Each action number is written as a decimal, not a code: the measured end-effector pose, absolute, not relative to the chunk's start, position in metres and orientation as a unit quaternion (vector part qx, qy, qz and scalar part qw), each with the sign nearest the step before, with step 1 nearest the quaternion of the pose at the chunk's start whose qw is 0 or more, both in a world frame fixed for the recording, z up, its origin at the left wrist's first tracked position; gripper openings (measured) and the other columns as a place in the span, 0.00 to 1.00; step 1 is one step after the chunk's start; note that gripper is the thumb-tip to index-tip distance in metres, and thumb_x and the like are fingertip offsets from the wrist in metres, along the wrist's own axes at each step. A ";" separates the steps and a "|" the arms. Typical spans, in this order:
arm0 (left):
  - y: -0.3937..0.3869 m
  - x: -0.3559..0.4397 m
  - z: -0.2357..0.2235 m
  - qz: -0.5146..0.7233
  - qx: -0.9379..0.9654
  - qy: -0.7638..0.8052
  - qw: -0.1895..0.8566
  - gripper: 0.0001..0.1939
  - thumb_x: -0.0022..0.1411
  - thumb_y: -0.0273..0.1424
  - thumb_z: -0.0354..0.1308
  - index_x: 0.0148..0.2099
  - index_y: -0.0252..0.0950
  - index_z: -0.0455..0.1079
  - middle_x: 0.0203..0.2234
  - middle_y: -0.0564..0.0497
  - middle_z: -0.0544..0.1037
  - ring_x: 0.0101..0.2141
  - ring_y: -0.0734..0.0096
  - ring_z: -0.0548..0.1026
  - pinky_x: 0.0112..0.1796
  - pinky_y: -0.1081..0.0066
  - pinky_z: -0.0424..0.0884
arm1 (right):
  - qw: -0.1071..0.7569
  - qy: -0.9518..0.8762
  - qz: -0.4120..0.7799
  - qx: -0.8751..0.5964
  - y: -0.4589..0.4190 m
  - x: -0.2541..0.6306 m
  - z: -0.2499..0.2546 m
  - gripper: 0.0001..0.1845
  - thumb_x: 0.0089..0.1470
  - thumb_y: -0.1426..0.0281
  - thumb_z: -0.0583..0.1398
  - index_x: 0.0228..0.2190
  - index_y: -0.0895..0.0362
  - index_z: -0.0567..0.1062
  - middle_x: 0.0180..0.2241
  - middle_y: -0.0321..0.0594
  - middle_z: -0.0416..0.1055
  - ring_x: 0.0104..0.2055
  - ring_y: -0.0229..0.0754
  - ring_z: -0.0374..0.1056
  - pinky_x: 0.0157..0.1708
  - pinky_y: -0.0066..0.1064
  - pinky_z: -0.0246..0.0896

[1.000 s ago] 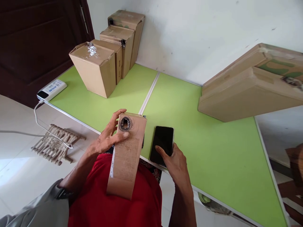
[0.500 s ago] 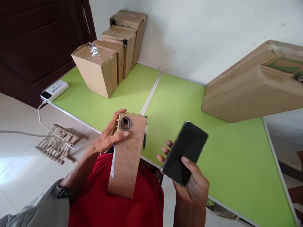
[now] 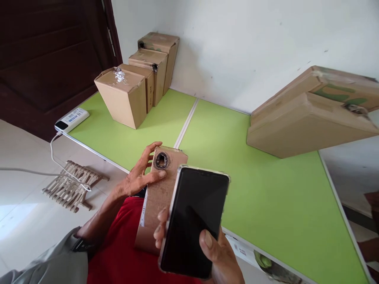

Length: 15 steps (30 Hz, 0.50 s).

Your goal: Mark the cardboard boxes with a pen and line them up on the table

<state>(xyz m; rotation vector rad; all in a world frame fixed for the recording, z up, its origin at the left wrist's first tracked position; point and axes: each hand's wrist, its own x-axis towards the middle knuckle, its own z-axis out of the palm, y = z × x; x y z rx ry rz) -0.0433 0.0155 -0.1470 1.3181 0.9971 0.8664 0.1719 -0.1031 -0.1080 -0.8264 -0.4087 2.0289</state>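
My left hand (image 3: 142, 173) grips a long brown cardboard box (image 3: 158, 193) near its top end, with the thumb on the front face and the fingers along the side. A dark-rimmed round hole (image 3: 162, 160) shows at that top end. The box tilts up from my lap, its lower end against red cloth (image 3: 118, 244). My right hand (image 3: 216, 252) is wrapped round a black-screened smartphone (image 3: 192, 221) in a clear case, thumb over the screen. The phone is in front of the box and hides part of its right side. Whether the two touch, I cannot tell.
A green folding table (image 3: 275, 197) stands ahead. Several cardboard boxes (image 3: 127, 96) line its left back, and larger ones (image 3: 284, 126) lean at the right. A white power bank (image 3: 72, 119) with a cable is at the left edge. A wooden folding stool (image 3: 71, 185) lies on the floor.
My right hand has brought the smartphone left and nearer, so it now overlaps the cardboard box. My left hand keeps its grip on the box, which has barely shifted.
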 end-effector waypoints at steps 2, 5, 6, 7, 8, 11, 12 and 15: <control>0.015 -0.043 -0.148 0.378 0.571 0.422 0.594 0.47 0.64 0.52 0.66 0.77 0.49 0.50 0.68 0.45 0.68 0.66 0.43 0.68 0.68 0.46 0.62 | 0.438 -0.157 0.824 -0.323 -0.102 0.167 -0.107 0.29 0.55 0.49 0.75 0.52 0.52 0.82 0.51 0.51 0.82 0.45 0.55 0.81 0.45 0.45 0.79; 0.014 -0.043 -0.149 0.382 0.572 0.416 0.595 0.48 0.65 0.53 0.66 0.77 0.49 0.49 0.69 0.45 0.67 0.65 0.43 0.68 0.67 0.46 0.63 | 0.436 -0.153 0.831 -0.309 -0.099 0.164 -0.103 0.28 0.55 0.51 0.75 0.51 0.54 0.83 0.49 0.50 0.83 0.44 0.52 0.82 0.45 0.42 0.78; 0.013 -0.043 -0.150 0.383 0.571 0.415 0.595 0.48 0.64 0.53 0.66 0.77 0.48 0.49 0.69 0.44 0.67 0.66 0.42 0.68 0.67 0.46 0.62 | 0.437 -0.157 0.830 -0.309 -0.098 0.164 -0.102 0.27 0.55 0.52 0.76 0.50 0.54 0.83 0.48 0.50 0.84 0.44 0.52 0.82 0.42 0.40 0.78; 0.013 -0.043 -0.150 0.384 0.570 0.415 0.596 0.49 0.64 0.53 0.66 0.78 0.48 0.49 0.70 0.43 0.66 0.66 0.41 0.68 0.67 0.47 0.62 | 0.438 -0.164 0.827 -0.311 -0.098 0.164 -0.102 0.26 0.56 0.52 0.75 0.50 0.54 0.83 0.47 0.50 0.84 0.43 0.52 0.82 0.39 0.39 0.78; 0.013 -0.043 -0.150 0.386 0.569 0.413 0.598 0.49 0.64 0.54 0.66 0.78 0.47 0.49 0.71 0.43 0.65 0.67 0.41 0.67 0.67 0.47 0.62 | 0.436 -0.168 0.824 -0.319 -0.099 0.164 -0.103 0.26 0.56 0.53 0.75 0.50 0.54 0.82 0.47 0.51 0.84 0.43 0.53 0.82 0.37 0.39 0.78; 0.014 -0.043 -0.150 0.389 0.567 0.409 0.600 0.49 0.64 0.54 0.66 0.77 0.47 0.49 0.73 0.43 0.62 0.68 0.40 0.66 0.68 0.48 0.61 | 0.424 -0.165 0.815 -0.359 -0.101 0.166 -0.106 0.25 0.57 0.54 0.75 0.50 0.52 0.81 0.47 0.51 0.84 0.44 0.55 0.82 0.39 0.43 0.79; 0.014 -0.043 -0.150 0.389 0.567 0.409 0.600 0.49 0.64 0.53 0.66 0.77 0.46 0.49 0.74 0.43 0.61 0.68 0.40 0.65 0.67 0.48 0.61 | 0.422 -0.165 0.813 -0.366 -0.102 0.165 -0.107 0.24 0.58 0.54 0.74 0.50 0.52 0.81 0.48 0.51 0.84 0.45 0.55 0.82 0.41 0.43 0.80; 0.013 -0.042 -0.149 0.385 0.569 0.417 0.595 0.47 0.65 0.50 0.67 0.77 0.45 0.49 0.73 0.42 0.62 0.67 0.43 0.66 0.67 0.50 0.62 | 0.422 -0.170 0.808 -0.375 -0.100 0.163 -0.110 0.19 0.63 0.55 0.71 0.50 0.52 0.82 0.50 0.51 0.83 0.47 0.53 0.82 0.49 0.45 0.78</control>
